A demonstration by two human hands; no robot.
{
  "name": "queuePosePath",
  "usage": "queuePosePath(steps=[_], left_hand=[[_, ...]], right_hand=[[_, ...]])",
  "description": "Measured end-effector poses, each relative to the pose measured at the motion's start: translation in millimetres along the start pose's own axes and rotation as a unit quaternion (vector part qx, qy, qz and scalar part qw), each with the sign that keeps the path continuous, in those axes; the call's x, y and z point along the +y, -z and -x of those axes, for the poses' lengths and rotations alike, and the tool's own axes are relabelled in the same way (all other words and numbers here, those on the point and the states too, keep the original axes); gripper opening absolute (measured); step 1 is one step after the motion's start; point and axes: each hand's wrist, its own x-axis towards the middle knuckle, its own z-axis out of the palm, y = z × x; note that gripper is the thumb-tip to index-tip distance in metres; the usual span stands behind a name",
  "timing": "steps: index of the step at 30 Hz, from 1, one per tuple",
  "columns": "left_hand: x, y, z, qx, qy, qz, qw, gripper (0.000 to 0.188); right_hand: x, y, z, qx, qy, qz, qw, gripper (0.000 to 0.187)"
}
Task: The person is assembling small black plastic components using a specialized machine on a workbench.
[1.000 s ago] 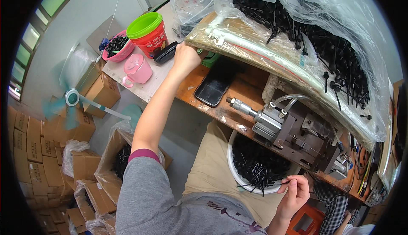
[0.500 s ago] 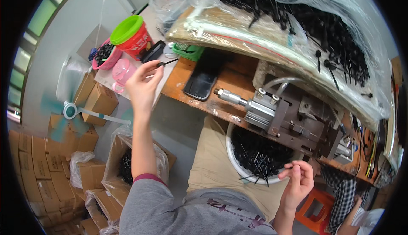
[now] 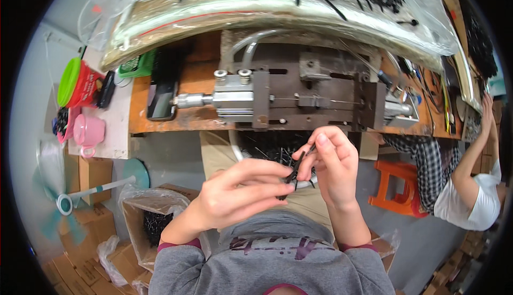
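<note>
Close together over my lap, both hands work at small dark parts. My left hand (image 3: 240,191) is closed with slim black plastic pieces (image 3: 292,177) between its fingertips; their exact kind is too small to make out. Beside it, my right hand (image 3: 337,169) pinches a thin black stick-like piece (image 3: 310,149) between thumb and fingers. Behind the hands a white-rimmed basin (image 3: 235,144) holds many black parts and is partly hidden by them. Just beyond is a metal bench fixture (image 3: 234,100) with a cylinder, and a thin rod running through a small block (image 3: 312,101).
A dark phone (image 3: 162,100) lies left of the fixture. Plastic-covered padding (image 3: 278,14) with black long-stemmed parts spans the back. At left stand a red bucket (image 3: 88,84), pink cup (image 3: 89,129) and fan (image 3: 65,204). An orange stool (image 3: 393,188) and another person (image 3: 470,188) are at right.
My left hand has come from the far left, where it held a black stick-like piece, to meet my right hand over my lap. The view has swung to the right.
</note>
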Motion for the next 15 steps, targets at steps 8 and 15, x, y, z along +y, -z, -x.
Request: queuePosePath(steps=[8, 15], left_hand=[[-10.8, -23.7, -5.4, -0.043, -0.089, -0.062, 0.993, 0.028], [-11.6, -28.1, -3.9, -0.046, -0.098, -0.076, 0.991, 0.028]], right_hand=[[-11.1, 8.6, 2.5, 0.005, 0.037, 0.001, 0.999, 0.022], [-9.0, 11.2, 5.8, 0.001, 0.048, -0.005, 0.999, 0.021]])
